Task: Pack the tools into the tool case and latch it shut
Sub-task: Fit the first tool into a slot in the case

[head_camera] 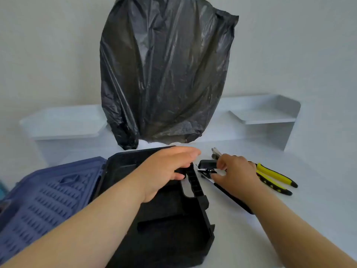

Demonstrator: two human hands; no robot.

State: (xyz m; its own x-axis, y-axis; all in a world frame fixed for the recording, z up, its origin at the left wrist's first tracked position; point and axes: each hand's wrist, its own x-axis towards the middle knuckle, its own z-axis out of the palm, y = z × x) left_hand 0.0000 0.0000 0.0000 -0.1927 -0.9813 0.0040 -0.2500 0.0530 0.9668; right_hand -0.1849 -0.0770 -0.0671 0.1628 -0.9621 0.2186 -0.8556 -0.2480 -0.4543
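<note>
Two hands at the open tool case (170, 219) on the white table (289, 219).
Left hand (166, 171) grips the case's right edge; right hand (235, 175) pinches a black-handled tool (207, 172) beside it; yellow-handled pliers (274, 176) lie just beyond.

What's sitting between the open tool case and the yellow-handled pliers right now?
In the head view, a black-handled hand tool lies on the table between the tool case and the yellow-handled pliers, with the right hand on it.
</note>
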